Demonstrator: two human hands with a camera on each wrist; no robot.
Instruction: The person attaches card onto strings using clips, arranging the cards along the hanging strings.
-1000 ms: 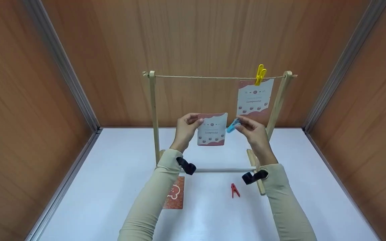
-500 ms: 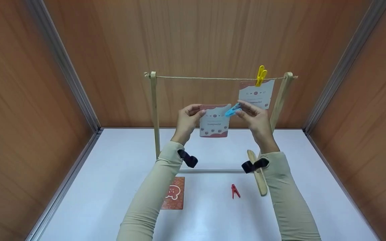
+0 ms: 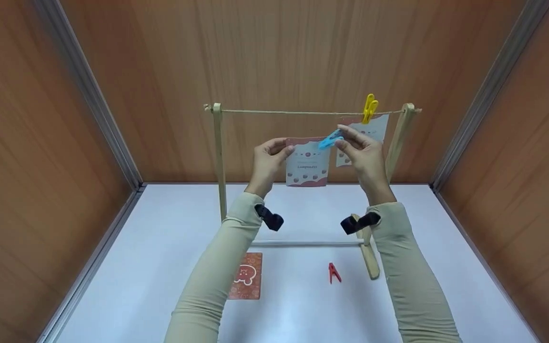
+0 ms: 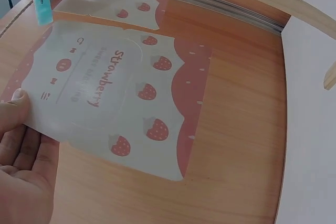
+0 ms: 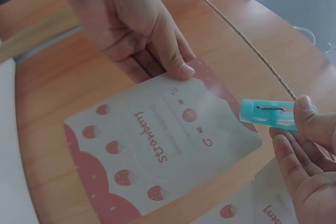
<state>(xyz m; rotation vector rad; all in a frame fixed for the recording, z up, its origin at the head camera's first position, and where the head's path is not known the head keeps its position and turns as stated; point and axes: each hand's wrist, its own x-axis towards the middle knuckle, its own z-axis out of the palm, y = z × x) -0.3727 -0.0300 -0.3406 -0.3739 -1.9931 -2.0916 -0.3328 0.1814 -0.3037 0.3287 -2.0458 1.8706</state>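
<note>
My left hand (image 3: 270, 164) pinches the upper left corner of a strawberry card (image 3: 307, 166) between thumb and fingers. The card hangs upright just below the rope (image 3: 279, 112), and its strawberry print shows large in the left wrist view. Between thumb and fingertips, my right hand (image 3: 365, 155) holds a blue clothespin (image 3: 330, 140) by its handle end. The clothespin's tip is over the card's upper right corner in the head view; whether it touches the card I cannot tell. A yellow clothespin (image 3: 370, 109) fixes a second strawberry card (image 3: 374, 126) to the rope, partly hidden behind my right hand.
The rope runs between two wooden posts (image 3: 219, 162) of a stand with a white bottom bar (image 3: 308, 243). On the white table (image 3: 298, 314) lie a red clothespin (image 3: 334, 273) and a red card with a bear outline (image 3: 250, 286), partly under the left forearm.
Both hands have risen toward the rope, carrying the card and the blue clothespin. The clothespin has moved from beside the card to over its upper right corner.
</note>
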